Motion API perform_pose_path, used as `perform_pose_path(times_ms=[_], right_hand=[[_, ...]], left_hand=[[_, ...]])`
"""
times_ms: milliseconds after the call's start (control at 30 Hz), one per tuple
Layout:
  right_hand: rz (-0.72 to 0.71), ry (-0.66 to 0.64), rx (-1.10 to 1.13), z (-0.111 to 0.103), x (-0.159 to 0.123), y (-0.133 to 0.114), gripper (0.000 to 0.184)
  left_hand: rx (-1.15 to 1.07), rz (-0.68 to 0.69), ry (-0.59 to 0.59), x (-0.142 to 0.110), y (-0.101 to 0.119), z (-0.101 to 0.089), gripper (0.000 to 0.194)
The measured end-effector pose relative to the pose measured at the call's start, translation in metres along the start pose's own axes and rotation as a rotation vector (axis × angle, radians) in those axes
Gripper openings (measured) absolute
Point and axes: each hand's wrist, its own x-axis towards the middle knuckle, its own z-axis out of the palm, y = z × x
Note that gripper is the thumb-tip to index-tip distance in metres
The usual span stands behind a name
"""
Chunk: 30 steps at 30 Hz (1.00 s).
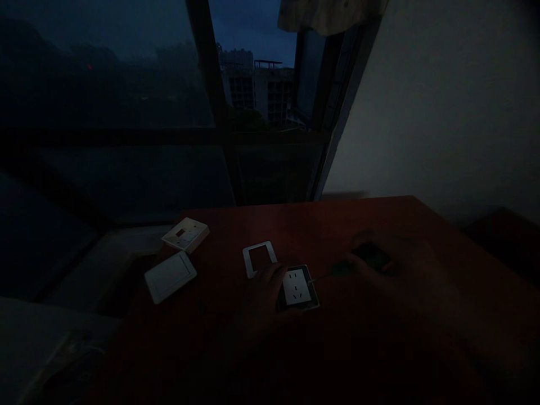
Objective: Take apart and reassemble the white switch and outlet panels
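In the dim light a wall socket (296, 287) with a white face and dark surround lies on the reddish table. My left hand (265, 289) grips its left side, fingers over the top corner and thumb along the lower edge. From the right, my right hand (375, 259) is closed around a screwdriver (341, 268) with a green handle. The thin shaft points left, its tip at the socket's right edge; whether it sits in a screw I cannot tell. Behind my left fingers lies a white cover frame (246, 261), partly hidden by them.
At the table's left side are a white mounting box (194, 235) and a white switch plate (169, 278). The table (337, 219) stands against a dark window (270, 169), with a pale wall (430, 112) on the right.
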Motion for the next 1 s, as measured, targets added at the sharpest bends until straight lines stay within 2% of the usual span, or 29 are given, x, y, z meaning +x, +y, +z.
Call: perform_pose_path(times_ms=[400,667,833,1000], right_hand=[[-0.035,-0.038,-0.038,0.000,0.000,-0.007,0.011],[-0.064,-0.114,-0.050,0.001,0.004,-0.010,0.011],[-0.044,-0.179,-0.098,-0.006,0.011,-0.022,0.015],[-0.086,-0.290,-0.049,-0.017,0.018,-0.038,0.038]], left_hand=[[0.003,-0.012,-0.021,0.000,0.004,-0.004,0.082],[-0.006,0.027,0.022,0.000,0.000,0.001,0.081],[-0.003,-0.004,-0.014,0.000,0.001,-0.001,0.083],[0.002,0.000,0.002,0.000,0.001,-0.001,0.083]])
